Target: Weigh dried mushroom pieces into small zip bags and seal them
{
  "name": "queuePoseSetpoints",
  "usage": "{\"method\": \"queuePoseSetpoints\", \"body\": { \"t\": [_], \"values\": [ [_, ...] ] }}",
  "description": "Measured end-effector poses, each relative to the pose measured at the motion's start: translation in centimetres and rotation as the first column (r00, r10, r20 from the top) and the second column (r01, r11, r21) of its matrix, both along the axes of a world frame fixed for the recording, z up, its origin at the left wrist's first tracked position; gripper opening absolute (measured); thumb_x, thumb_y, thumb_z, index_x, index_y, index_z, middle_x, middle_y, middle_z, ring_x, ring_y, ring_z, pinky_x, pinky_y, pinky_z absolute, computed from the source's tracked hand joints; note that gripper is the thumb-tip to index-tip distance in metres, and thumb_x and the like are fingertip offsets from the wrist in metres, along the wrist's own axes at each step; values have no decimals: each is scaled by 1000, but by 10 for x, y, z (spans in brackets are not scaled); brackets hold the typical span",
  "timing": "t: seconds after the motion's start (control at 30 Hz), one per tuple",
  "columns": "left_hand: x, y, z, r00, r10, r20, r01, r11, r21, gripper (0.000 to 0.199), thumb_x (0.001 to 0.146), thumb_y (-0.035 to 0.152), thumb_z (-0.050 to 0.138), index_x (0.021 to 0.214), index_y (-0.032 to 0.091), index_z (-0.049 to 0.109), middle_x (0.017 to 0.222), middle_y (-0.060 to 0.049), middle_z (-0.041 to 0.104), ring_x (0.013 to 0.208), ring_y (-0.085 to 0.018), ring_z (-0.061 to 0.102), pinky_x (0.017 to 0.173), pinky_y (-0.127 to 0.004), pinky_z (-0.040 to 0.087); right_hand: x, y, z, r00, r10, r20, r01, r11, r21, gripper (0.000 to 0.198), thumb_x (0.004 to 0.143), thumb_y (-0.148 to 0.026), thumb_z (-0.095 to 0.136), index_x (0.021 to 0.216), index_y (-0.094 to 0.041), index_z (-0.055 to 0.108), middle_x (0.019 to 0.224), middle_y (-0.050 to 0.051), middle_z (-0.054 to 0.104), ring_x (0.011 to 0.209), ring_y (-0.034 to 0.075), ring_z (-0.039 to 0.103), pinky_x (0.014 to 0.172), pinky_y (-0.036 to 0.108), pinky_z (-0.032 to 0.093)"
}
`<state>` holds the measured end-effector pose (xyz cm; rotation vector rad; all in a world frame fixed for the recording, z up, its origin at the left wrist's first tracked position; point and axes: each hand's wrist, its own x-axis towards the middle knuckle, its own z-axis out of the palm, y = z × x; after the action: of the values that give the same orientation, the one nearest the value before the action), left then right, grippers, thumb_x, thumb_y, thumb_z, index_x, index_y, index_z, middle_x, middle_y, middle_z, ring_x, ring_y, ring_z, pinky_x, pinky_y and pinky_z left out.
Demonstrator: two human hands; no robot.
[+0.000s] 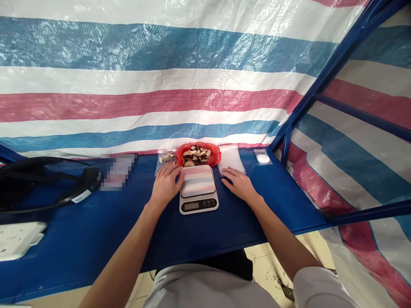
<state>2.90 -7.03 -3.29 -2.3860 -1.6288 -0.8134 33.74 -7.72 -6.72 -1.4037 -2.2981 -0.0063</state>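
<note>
A white digital kitchen scale stands on the blue table between my hands, its shiny plate bare and its small display facing me. My left hand rests at the scale's left side, fingers stretched forward near a clear plastic bag with some pale pieces in it. On the other side, my right hand lies with fingers spread by the lower edge of a stack of clear plastic bags. Behind the scale sits a red plastic bag, opened wide and full of dried brown-and-white slices. Neither hand holds anything.
A small clear bag with a white round item lies at the back right. To the left are a black strapped device, a blurred-out object and a white power strip. Striped sheeting and a blue frame enclose the table.
</note>
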Motion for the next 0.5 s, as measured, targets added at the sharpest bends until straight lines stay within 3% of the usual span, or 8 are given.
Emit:
{"method": "queuePoseSetpoints", "body": {
  "t": [0.1, 0.2, 0.5],
  "values": [
    [-23, -6, -12, 1000, 28, -4, -28, 999, -32, 41, 102, 38, 40, 118, 17, 71, 123, -12, 72, 118, -29, 64, 112, -47, 44, -5, -3, -6, 999, -2, 33, 2, 1000, 2, 33, 101, -33, 50, 128, -26, 69, 142, 7, 64, 136, 30, 56, 115, 51, 46],
    [-37, -11, -25, 999, 11, -36, -14, 997, -80, 43, 101, 39, 39, 123, 19, 69, 131, -13, 69, 125, -30, 62, 115, -50, 41, -6, -3, -9, 999, 1, 37, -1, 1000, -7, 36, 102, -35, 49, 131, -27, 67, 144, 7, 62, 139, 30, 53, 116, 52, 44],
    [-43, -18, -44, 989, -2, -149, -26, 982, -187, 54, 101, 45, 35, 141, 19, 60, 154, -13, 51, 146, -34, 42, 121, -55, 31, 5, -3, -11, 998, 55, 14, -54, 997, -64, 48, 104, -40, 43, 149, -25, 50, 151, 6, 55, 145, 26, 45, 122, 49, 37]
  ]
}}
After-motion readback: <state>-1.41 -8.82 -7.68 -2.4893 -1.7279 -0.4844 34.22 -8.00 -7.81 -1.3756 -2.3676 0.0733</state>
